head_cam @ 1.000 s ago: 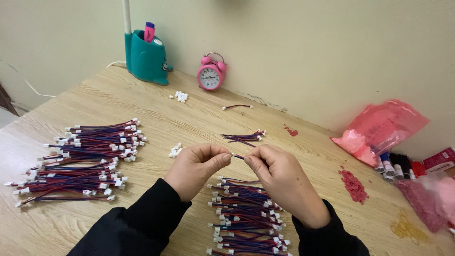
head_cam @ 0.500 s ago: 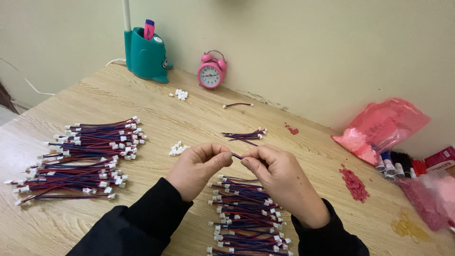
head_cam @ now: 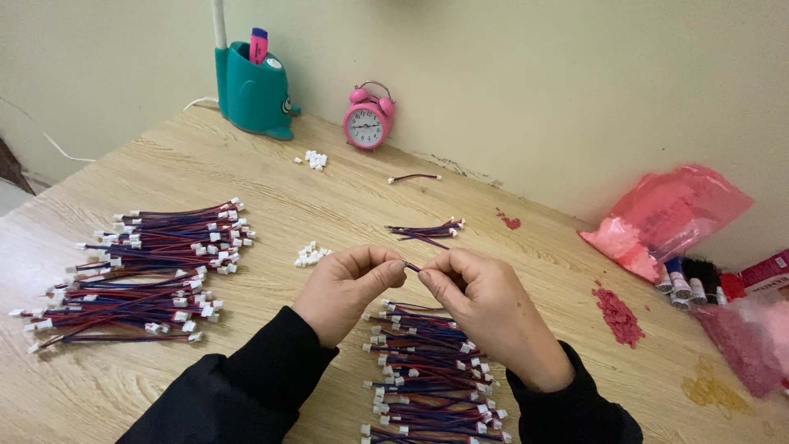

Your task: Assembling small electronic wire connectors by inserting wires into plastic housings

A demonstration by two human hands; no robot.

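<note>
My left hand (head_cam: 345, 288) and my right hand (head_cam: 485, 308) meet over the wooden table (head_cam: 271, 181), both pinching one short red-and-blue wire (head_cam: 411, 266) between fingertips. Just below the hands lies a pile of wires with white end connectors (head_cam: 427, 370). A larger pile of the same wires (head_cam: 148, 267) lies to the left. A small heap of loose white connectors (head_cam: 310, 254) sits beside my left hand. A few wires (head_cam: 426, 231) lie just beyond my hands.
At the back stand a teal pen holder (head_cam: 251, 94) and a pink alarm clock (head_cam: 367, 121). More white connectors (head_cam: 314, 159) and a single wire (head_cam: 413, 177) lie near them. A pink bag (head_cam: 666, 214), thread spools (head_cam: 690, 284) and red bits (head_cam: 618, 314) lie at the right.
My hands stay together on the wire with only small finger movements. The view has shifted very slightly.
</note>
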